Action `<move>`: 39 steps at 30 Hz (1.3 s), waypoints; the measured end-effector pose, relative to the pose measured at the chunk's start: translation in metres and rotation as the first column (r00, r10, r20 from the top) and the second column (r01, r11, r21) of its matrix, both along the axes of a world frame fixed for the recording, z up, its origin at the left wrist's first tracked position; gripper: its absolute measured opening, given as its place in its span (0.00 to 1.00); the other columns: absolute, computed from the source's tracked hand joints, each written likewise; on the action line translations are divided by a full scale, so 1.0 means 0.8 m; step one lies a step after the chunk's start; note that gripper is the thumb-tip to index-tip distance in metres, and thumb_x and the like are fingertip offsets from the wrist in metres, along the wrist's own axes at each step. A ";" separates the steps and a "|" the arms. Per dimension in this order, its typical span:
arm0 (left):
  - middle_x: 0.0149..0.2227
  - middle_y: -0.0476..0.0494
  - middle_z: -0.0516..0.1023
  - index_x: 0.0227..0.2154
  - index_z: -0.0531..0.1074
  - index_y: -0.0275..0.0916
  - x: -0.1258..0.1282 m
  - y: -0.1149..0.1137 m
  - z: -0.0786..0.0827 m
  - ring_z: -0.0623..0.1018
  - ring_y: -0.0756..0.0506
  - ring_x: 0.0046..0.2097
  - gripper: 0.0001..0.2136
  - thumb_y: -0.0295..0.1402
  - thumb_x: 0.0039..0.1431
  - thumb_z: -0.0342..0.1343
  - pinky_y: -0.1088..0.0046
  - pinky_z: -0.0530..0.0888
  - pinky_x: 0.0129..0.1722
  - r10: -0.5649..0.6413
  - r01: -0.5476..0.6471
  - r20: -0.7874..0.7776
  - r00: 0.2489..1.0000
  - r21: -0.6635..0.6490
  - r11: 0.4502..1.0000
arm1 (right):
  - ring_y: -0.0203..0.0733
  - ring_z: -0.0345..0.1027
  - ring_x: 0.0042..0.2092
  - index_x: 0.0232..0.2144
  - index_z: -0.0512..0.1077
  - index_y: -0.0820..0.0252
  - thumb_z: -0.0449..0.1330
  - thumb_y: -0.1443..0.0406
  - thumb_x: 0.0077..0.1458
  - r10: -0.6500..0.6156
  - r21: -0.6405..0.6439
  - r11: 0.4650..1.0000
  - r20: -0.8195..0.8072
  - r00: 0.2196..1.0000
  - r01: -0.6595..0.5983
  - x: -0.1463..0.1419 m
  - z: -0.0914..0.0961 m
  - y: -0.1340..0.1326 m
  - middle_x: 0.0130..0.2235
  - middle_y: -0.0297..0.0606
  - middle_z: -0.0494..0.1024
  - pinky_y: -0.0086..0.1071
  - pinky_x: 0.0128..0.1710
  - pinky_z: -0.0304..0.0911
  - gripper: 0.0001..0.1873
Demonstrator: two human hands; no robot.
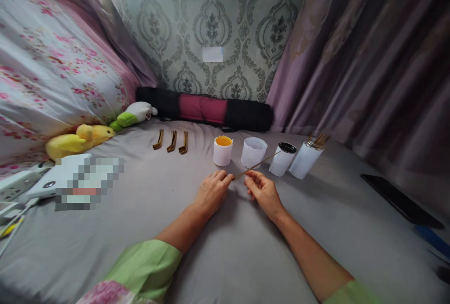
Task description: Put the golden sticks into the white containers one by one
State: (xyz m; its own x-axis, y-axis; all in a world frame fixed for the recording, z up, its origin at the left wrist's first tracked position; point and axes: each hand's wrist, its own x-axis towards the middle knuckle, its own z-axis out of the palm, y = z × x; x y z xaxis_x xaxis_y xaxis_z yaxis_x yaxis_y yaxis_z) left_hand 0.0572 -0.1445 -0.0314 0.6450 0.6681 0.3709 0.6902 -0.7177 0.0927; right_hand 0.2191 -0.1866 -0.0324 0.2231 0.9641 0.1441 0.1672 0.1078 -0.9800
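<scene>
Thin stick (262,163) in both hands (213,192), four white containers (222,154) just beyond.

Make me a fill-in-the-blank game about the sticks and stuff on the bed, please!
1. The thin stick at the left hand and right hand slants up toward the picture's ____ side.
2. The bent sticks lie in ____ bunches.
3. The containers standing in a row number ____.
4. Both ends of the long bag are colored ____.

Missing words: right; three; four; black.
</scene>
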 end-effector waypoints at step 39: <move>0.36 0.43 0.70 0.41 0.68 0.39 0.004 0.010 -0.021 0.71 0.48 0.39 0.13 0.28 0.58 0.40 0.73 0.67 0.38 -0.006 0.046 0.281 0.960 -0.139 0.989 | 0.28 0.58 0.19 0.32 0.70 0.63 0.57 0.51 0.45 -0.026 -0.002 1.000 -0.183 0.983 0.026 0.006 -0.010 0.007 0.23 0.33 0.70 0.23 0.14 0.52 0.21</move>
